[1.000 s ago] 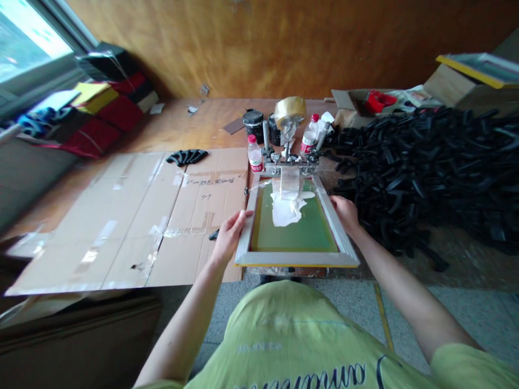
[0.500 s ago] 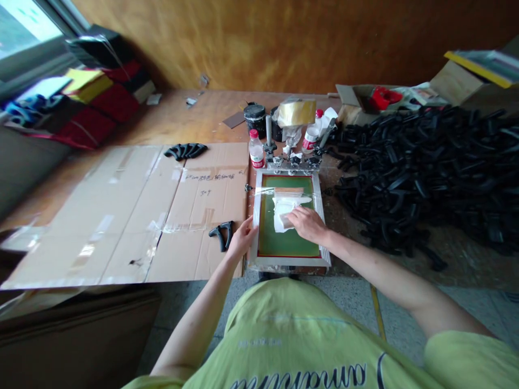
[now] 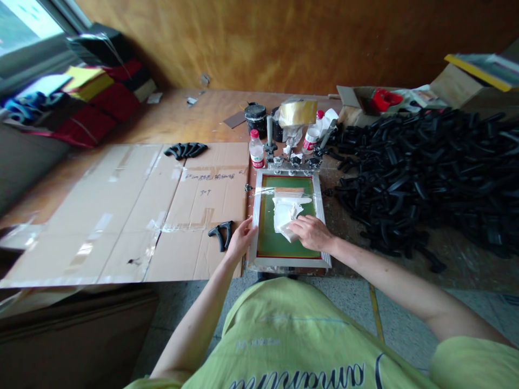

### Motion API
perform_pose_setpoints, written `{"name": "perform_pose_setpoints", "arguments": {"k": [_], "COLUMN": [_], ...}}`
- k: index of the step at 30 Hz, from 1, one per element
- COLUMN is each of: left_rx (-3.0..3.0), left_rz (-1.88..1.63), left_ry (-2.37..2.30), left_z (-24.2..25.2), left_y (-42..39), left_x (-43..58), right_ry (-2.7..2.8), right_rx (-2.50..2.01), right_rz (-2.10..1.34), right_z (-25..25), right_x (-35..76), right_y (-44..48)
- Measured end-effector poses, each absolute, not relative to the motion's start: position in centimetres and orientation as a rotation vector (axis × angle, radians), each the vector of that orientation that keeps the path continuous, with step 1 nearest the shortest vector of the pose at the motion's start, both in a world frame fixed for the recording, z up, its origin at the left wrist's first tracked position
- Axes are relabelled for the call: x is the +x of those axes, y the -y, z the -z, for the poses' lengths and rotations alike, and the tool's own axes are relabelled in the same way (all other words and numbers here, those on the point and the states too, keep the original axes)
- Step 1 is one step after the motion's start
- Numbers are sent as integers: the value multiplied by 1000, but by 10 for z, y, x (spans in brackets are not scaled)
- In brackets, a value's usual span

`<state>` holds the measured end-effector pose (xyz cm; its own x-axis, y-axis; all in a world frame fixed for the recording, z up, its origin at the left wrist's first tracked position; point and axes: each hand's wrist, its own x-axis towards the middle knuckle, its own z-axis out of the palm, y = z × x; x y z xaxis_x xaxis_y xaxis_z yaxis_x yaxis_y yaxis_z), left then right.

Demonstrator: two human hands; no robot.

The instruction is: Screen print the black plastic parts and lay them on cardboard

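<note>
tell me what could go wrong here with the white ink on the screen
1. The white ink lies thick right beside the right hand; the fingers may pick it up and smear the frame.
2. Only the left hand steadies the frame, at its left rail; a hard stroke might shift it sideways.
3. The bottle stands close to the frame's far left corner and could be knocked over.

The right hand (image 3: 311, 233) covers whatever it presses into the white paste (image 3: 286, 208) on the frame (image 3: 254, 216), so its grip is unclear. The handwriting (image 3: 208, 176) near the cardboard's far right corner is too small to read. The black pile (image 3: 425, 173) is cut off by the picture's right edge.
</note>
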<state>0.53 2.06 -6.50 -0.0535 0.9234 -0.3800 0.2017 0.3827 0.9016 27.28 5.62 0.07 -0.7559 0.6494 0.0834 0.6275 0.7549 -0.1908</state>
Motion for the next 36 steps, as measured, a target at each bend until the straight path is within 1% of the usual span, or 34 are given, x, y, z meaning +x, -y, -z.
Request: {"name": "perform_pose_setpoints", "arguments": {"k": [3,5,8,10,12,14,16,18,19,22,23,24,26,27,28,31,32,33,34,36], "left_rx": [1010,989,955,942,952,997,1050,1082,1079,1003,966,923,826,756,687,503,474,464,471,505], "left_rz": [-821,-847,-923,-1009,-1161,-1330,-1432,-1448,-1458,-1509,-1448,-1340,-911,-768,-734,-791,-816,-837,-857,-914], "left_ry": [-1481,-1450,-1390,-1356,-1321,-1263,-1186,-1145,-1141,-1189,-1214,-1235,-1225,-1202,-1180,-1186,-1234,-1312,-1412,-1639], "left_z": [54,38,2,-25,-53,-78,-99,-113,-116,-104,-92,-77,-44,-29,-15,14,20,25,31,45], "left_y": [-20,-20,-23,-31,-45,-67,-91,-111,-116,-105,-92,-77,-41,-24,-10,14,16,16,15,14], "left_x": [4,3,3,7,13,20,26,30,32,43,50,57,74,82,89,87,76,60,40,-8], "right_ry": [2694,2564,2327,2097,1872,1780,1894,2144,2267,2474,2467,2424,2304,2272,2280,2454,2494,2507,2490,2337], "right_rx": [-1171,-1303,-1465,-1554,-1673,-1805,-1849,-1761,-1707,-1720,-1788,-1865,-1926,-1875,-1765,-1270,-1178,-1176,-1269,-1681], "right_rz": [-247,-211,-164,-155,-168,-236,-360,-444,-433,-346,-362,-401,-462,-454,-430,-418,-436,-439,-414,-253], "right_z": [-20,-38,-60,-64,-56,-36,-9,16,26,38,37,34,28,25,23,22,22,22,22,20], "right_x": [265,261,278,309,342,362,361,341,329,293,284,275,258,250,241,234,243,259,282,344], "right_y": [-79,-104,-143,-164,-175,-172,-153,-127,-114,-85,-79,-73,-60,-53,-45,-29,-30,-34,-41,-60]}}
